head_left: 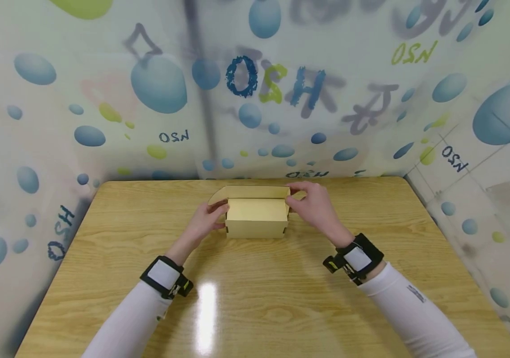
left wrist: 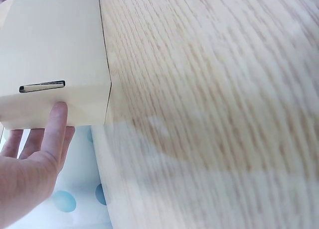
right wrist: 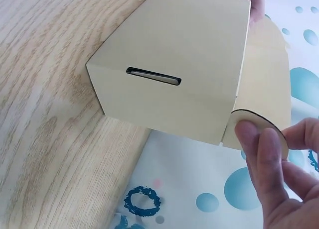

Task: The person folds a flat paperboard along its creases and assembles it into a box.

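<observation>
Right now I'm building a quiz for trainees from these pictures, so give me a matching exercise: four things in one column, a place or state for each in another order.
Things:
1. cardboard box
2. left hand
3. right hand
4. table

Places or states:
A. pinches the rounded flap
B. wood grain, with a glare spot on it
C. straight fingers against the box's left end
D. stands mid-table between both hands, lid partly open

Pairs: 1-D, 2-C, 3-A, 4-B

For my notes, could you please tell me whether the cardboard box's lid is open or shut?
Open: the cardboard box has its lid raised behind it, and the right hand pinches the lid's rounded side tab.
</observation>
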Tool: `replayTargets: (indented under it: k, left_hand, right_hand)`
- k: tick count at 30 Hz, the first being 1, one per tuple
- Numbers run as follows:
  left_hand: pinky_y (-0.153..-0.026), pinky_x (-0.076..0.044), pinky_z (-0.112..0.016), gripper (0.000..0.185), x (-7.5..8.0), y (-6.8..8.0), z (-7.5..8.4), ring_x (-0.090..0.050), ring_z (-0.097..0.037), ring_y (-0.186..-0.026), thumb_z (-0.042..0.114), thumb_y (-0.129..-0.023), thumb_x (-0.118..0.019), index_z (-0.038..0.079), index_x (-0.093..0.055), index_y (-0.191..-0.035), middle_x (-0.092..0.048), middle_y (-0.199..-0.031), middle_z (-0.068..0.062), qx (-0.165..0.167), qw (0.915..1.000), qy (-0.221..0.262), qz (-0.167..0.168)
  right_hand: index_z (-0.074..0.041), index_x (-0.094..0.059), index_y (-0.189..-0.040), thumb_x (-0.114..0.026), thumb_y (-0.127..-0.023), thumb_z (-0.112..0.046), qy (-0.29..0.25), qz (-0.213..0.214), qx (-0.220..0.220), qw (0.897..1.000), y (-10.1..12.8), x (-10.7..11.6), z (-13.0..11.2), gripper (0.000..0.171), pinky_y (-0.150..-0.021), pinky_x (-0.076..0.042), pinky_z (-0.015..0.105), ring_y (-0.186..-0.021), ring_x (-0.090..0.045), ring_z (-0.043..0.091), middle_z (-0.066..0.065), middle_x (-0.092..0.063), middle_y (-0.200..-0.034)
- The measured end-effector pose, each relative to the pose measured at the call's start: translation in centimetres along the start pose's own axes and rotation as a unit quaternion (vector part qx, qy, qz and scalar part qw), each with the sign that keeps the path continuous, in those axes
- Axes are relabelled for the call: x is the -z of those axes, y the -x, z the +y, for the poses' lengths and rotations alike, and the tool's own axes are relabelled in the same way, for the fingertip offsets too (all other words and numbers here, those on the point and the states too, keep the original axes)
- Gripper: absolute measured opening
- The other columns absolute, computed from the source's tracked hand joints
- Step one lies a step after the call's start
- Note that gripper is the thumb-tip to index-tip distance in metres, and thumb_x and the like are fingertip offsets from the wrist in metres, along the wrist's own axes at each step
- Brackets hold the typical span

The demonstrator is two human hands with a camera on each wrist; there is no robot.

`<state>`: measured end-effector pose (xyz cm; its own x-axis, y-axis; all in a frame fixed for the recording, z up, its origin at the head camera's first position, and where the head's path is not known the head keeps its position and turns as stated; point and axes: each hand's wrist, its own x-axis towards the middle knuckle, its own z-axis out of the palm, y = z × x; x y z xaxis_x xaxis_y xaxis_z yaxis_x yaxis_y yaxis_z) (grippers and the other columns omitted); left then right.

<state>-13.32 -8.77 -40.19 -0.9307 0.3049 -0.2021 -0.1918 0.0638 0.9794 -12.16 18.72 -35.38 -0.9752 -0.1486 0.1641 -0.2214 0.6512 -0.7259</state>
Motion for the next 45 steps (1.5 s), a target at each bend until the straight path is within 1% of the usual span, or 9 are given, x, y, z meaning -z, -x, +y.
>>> replayTargets:
  k: [4,7,12,17,23,27,33,38,45]
  left_hand:
    - [-0.084,-0.043,-0.042,0.046,0.2,-0.2,-0.6,-0.036,-0.027,-0.122,0.023,-0.091,-0.052,0.006,-0.039,-0.132,-0.037,-0.136,-0.012,-0.007,1.0000,0.005,0.003]
    - [-0.086,-0.042,-0.042,0.057,0.4,-0.6,-1.6,-0.038,-0.026,-0.121,0.033,-0.087,-0.057,0.015,-0.035,-0.136,-0.038,-0.136,-0.009,-0.051,0.9968,-0.049,0.038]
    - [-0.097,-0.025,-0.051,0.090,0.6,-0.4,-2.0,-0.014,-0.024,-0.131,0.055,-0.072,-0.064,0.042,-0.005,-0.140,-0.009,-0.147,0.005,-0.117,0.9663,-0.194,0.123]
    - [-0.100,-0.010,-0.056,0.103,0.7,-0.3,-1.3,0.008,-0.014,-0.131,0.060,-0.067,-0.065,0.044,0.009,-0.137,0.011,-0.143,0.020,-0.145,0.9544,-0.231,0.122]
    - [-0.099,-0.026,-0.044,0.080,1.1,0.0,-0.4,-0.025,-0.016,-0.128,0.049,-0.076,-0.064,0.031,-0.022,-0.141,-0.023,-0.144,0.006,-0.205,0.9419,-0.223,0.144]
    - [-0.087,-0.042,-0.037,0.038,1.3,0.1,0.1,-0.052,-0.013,-0.105,0.029,-0.082,-0.064,0.017,-0.059,-0.118,-0.058,-0.115,-0.001,-0.268,0.9262,-0.203,0.171]
    - [-0.063,-0.050,-0.026,0.016,1.2,0.4,0.9,-0.060,-0.008,-0.079,0.024,-0.083,-0.064,0.018,-0.070,-0.097,-0.065,-0.089,0.005,-0.271,0.9089,-0.250,0.195]
    - [-0.059,-0.048,-0.027,0.015,0.7,0.5,1.8,-0.059,-0.007,-0.073,0.024,-0.081,-0.066,0.017,-0.070,-0.094,-0.065,-0.082,0.007,-0.227,0.9139,-0.273,0.197]
    - [-0.055,-0.049,-0.029,0.017,-0.3,0.6,2.9,-0.061,-0.015,-0.068,0.027,-0.081,-0.065,0.015,-0.067,-0.093,-0.063,-0.084,0.002,-0.155,0.9487,-0.206,0.183]
  right_hand:
    - [-0.012,-0.061,-0.114,-0.054,-0.082,-0.016,0.004,-0.001,-0.002,1.000,0.1,0.0,0.0,0.033,-0.036,-0.036,0.030,-0.051,-0.059,0.009,0.003,-0.059,-0.099]
    - [-0.011,-0.061,-0.114,-0.054,-0.082,-0.015,0.001,-0.001,-0.001,1.000,0.2,-0.1,0.1,0.033,-0.037,-0.038,0.030,-0.051,-0.059,0.009,0.004,-0.059,-0.098]
    - [-0.012,-0.061,-0.114,-0.055,-0.082,-0.016,0.009,-0.002,-0.006,1.000,0.3,-0.3,0.2,0.033,-0.039,-0.039,0.030,-0.052,-0.059,0.008,0.005,-0.060,-0.099]
    - [-0.013,-0.061,-0.113,-0.055,-0.082,-0.016,0.017,0.006,-0.005,1.000,0.3,-0.4,0.2,0.032,-0.040,-0.040,0.031,-0.051,-0.058,0.009,0.005,-0.060,-0.099]
    - [-0.014,-0.062,-0.113,-0.055,-0.082,-0.018,0.021,0.005,-0.002,1.000,0.3,-0.3,0.2,0.032,-0.040,-0.040,0.030,-0.049,-0.056,0.010,0.003,-0.060,-0.099]
    - [-0.014,-0.062,-0.112,-0.056,-0.081,-0.018,0.017,0.006,-0.003,1.000,0.3,-0.4,0.2,0.032,-0.039,-0.038,0.030,-0.048,-0.056,0.011,0.002,-0.060,-0.099]
    - [-0.014,-0.062,-0.112,-0.056,-0.082,-0.017,0.016,0.006,-0.004,1.000,0.3,-0.4,0.2,0.032,-0.039,-0.040,0.030,-0.049,-0.057,0.010,0.003,-0.060,-0.099]
    - [-0.014,-0.061,-0.114,-0.056,-0.082,-0.017,0.008,0.003,-0.008,1.000,0.5,-0.3,0.0,0.033,-0.040,-0.041,0.031,-0.050,-0.057,0.011,0.003,-0.059,-0.100]
    - [-0.013,-0.061,-0.114,-0.056,-0.081,-0.017,0.018,0.009,-0.004,1.000,0.5,-0.5,-0.2,0.033,-0.040,-0.042,0.030,-0.050,-0.057,0.010,0.002,-0.059,-0.098]
